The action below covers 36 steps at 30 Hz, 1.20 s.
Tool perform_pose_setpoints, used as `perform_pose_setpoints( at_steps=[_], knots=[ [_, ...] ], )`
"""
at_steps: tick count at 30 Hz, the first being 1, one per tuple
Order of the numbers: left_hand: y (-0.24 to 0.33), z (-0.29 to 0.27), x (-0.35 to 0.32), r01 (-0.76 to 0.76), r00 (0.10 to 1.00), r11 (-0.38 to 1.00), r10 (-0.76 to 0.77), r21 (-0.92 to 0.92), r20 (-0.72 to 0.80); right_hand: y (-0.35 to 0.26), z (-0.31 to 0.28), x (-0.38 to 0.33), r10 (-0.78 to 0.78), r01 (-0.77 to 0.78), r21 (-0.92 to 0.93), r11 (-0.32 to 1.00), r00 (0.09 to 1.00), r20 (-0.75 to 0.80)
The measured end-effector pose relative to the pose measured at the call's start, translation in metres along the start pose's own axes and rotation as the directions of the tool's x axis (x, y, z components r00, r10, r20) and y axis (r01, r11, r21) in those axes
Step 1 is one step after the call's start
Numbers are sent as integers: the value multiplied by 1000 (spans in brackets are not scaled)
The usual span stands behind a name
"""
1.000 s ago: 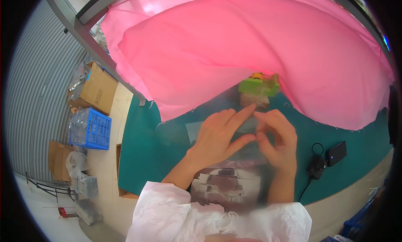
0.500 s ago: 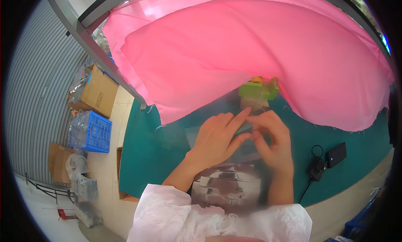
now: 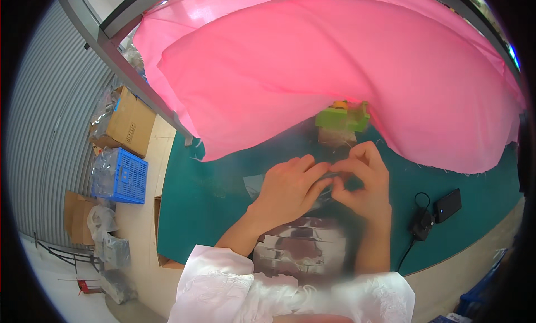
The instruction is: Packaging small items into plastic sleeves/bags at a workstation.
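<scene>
Both hands meet over the green tabletop, closed in pinches with fingertips nearly touching. My left hand [image 3: 290, 190] grips a piece of clear plastic film [image 3: 322, 200], whose pale corner shows left of the wrist. My right hand [image 3: 365, 180] pinches the film's other side between thumb and forefinger, with the middle finger raised. The fingers partly hide the film. Close to my body lies a stack of shiny, silvery-brown flat packets [image 3: 301, 247], beneath the forearms. Just beyond the fingertips stands a lime-green tape dispenser [image 3: 335, 120] with an orange hub.
Pink cloth [image 3: 279, 72] hangs from a grey metal frame [image 3: 131, 72] over the table's far side. A black device [image 3: 448, 206] and a cabled black adapter [image 3: 422, 225] lie at right. On the left floor are a cardboard box [image 3: 129, 123] and a blue crate [image 3: 131, 176].
My left forefinger has bent from outstretched into a pinch. The right hand's fingers have lifted and its knuckles have risen, while both hands stay over the same spot.
</scene>
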<state>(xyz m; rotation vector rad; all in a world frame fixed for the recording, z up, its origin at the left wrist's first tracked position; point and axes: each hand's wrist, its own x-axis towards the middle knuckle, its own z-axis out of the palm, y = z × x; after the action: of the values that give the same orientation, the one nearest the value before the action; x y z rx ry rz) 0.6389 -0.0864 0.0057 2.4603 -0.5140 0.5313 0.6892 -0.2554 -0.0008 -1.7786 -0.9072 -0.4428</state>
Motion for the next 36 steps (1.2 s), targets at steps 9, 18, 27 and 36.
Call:
perform_pose_setpoints(
  at_steps=[9, 18, 27, 36],
  knots=[
    [-3, 1, -2, 32, 997, 993, -24, -118, 74, -2, -2, 0, 42, -42, -5, 999, 998, 43],
    [-6, -1, -3, -25, 996, 997, 19, -72, -90, -7, -2, 2, 55, -57, 32, 998, 996, 71],
    [-8, -2, -1, -111, 988, 993, 106, -40, -109, -2, -7, 1, 183, -241, 341, 909, 964, 194],
    [-20, -18, 0, -37, 988, 993, 53, 112, -145, -2, -4, 0, 262, -238, 225, 945, 961, -84]
  ],
)
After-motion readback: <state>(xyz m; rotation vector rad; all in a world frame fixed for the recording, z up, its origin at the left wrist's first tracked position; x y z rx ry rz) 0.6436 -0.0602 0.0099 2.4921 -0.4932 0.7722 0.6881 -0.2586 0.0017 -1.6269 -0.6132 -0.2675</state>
